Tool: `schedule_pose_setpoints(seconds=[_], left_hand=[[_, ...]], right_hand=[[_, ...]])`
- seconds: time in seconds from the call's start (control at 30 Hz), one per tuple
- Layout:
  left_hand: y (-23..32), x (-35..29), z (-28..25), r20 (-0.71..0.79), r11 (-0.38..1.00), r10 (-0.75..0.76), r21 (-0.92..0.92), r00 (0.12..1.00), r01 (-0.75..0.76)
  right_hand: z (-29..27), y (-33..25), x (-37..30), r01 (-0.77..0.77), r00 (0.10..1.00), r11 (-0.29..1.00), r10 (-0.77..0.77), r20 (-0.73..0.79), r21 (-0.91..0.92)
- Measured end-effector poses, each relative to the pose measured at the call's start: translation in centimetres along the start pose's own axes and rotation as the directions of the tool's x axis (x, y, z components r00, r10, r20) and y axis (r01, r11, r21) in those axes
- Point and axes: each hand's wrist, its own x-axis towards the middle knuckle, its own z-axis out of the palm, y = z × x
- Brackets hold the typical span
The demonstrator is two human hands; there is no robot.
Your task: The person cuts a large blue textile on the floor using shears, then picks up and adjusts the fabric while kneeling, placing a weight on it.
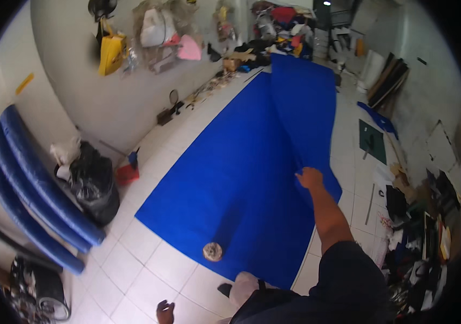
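A large blue sheet [214, 156] of fabric or similar material lies spread over the tiled floor. Its right side is lifted and folded over in a long flap [306, 102]. My right hand [310, 178] is closed on the edge of that flap, arm stretched forward. Low in the view, my left hand [165, 312] hangs over the tiles, away from the sheet, with loosely curled fingers apart and nothing visible in them. Near the sheet's front edge stands a small round object [212, 251] with a mottled brown and pale top; its kind is unclear.
Blue wrapped rolls [47, 183] lean at the left beside a black garbage bag [94, 183] and a red dustpan [127, 174]. Piled goods [284, 27] crowd the far end. Along the right wall are a green cutting mat [372, 141], a metal ruler [370, 204] and clutter.
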Motion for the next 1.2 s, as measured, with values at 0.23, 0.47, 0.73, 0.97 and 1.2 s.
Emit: schedule_pose_setpoints(seconds=[0.23, 0.47, 0.73, 0.97, 1.2], left_hand=[[19.4, 16.4, 4.5, 0.411, 0.873, 0.441, 0.009, 0.798, -0.487], [37.2, 26.0, 7.2, 0.676, 0.693, 0.607, -0.194, 0.417, -0.694], [44.2, 24.6, 18.8, 0.316, 0.311, 0.944, -0.763, 0.093, -0.567], [40.0, 20.8, 22.9, 0.503, 0.652, 0.757, -0.62, 0.417, -0.437], [35.1, 22.0, 23.4, 0.605, 0.751, 0.589, -0.654, 0.536, -0.087]], right_hand=[[-6.7, -15.0, -2.7, 0.031, 0.979, 0.981, 0.009, -0.204, 0.193], [-12.4, -31.0, -6.3, 0.026, 0.959, 0.964, 0.052, -0.28, 0.266], [-20.4, -43.1, -9.1, -0.047, 0.919, 0.938, 0.175, -0.354, 0.343], [-29.5, -43.1, -11.6, -0.023, 0.793, 0.896, 0.287, -0.537, 0.444], [-37.1, -42.4, -16.0, 0.168, 0.522, 0.755, 0.478, -0.707, 0.634]])
